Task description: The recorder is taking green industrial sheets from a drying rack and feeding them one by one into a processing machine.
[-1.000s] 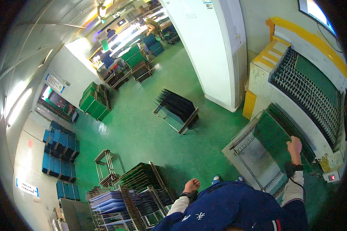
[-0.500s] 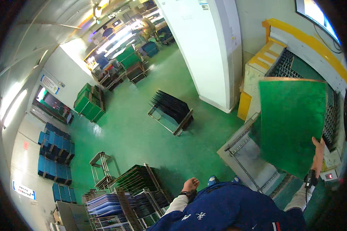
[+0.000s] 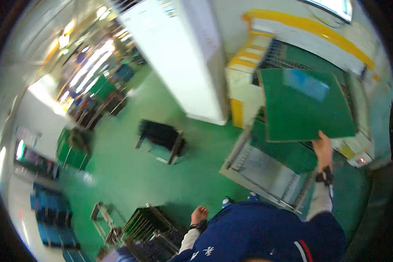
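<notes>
My right hand (image 3: 323, 150) grips the near edge of a large flat green panel (image 3: 297, 115), fingers wrapped at its lower right side. The panel is tilted, and a bluish-white reflection shows on its far part. It hangs over the end of a machine conveyor (image 3: 270, 59), above and beyond a low metal rack (image 3: 266, 168) with spring-like slots along its sides. Whether it touches the conveyor I cannot tell. My left hand (image 3: 199, 215) hangs low beside my body, its fingers curled in with nothing seen in them.
A tall white cabinet (image 3: 179, 56) stands left of the yellow-striped machine housing (image 3: 249, 56). On the green floor are a rack of dark panels (image 3: 161, 137), a bare metal frame (image 3: 102, 222) and a filled panel rack (image 3: 146, 225) near my left side. Blue bins (image 3: 52, 209) line the wall.
The view has turned to the right. The green panel has tipped flatter and moved away from over the rack, with my right hand still on its near edge. My left hand stays low.
</notes>
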### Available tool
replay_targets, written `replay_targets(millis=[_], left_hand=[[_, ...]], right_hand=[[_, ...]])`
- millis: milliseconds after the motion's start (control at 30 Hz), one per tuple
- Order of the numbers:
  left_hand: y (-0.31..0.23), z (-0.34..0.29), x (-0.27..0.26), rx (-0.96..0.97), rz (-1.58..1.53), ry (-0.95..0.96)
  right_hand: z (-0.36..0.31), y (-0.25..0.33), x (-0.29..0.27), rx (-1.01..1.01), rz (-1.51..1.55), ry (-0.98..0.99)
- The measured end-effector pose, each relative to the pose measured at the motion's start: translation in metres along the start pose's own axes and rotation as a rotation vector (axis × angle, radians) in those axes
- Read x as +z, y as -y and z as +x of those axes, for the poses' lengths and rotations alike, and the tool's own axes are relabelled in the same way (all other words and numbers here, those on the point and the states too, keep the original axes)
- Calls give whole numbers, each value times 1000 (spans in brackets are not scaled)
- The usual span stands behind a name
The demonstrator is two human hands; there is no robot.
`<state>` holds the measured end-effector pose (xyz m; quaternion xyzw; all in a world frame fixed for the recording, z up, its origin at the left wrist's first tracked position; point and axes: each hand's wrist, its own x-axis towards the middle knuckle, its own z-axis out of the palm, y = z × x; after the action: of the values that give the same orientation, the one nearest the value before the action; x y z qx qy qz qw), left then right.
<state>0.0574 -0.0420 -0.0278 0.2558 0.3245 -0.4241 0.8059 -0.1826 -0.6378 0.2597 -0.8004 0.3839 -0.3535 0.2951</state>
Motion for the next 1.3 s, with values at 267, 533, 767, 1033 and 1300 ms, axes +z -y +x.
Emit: replay_targets(millis=[267,533,767,1033,1300], left_hand=[[5,-27,41,-23,168,-84],[0,-26,37,-40,170,-100],[11,-27,41,20,233,-236],[15,-27,55,26,188,-322],[19,-22,41,71,202,-350]], right_hand=[[39,11,23,614,1502,-249],[56,-18,53,743,1631,-310],[63,5,44,921,1365,85],[86,-14,54,817,1390,123],[107,-29,51,905,1357,67]])
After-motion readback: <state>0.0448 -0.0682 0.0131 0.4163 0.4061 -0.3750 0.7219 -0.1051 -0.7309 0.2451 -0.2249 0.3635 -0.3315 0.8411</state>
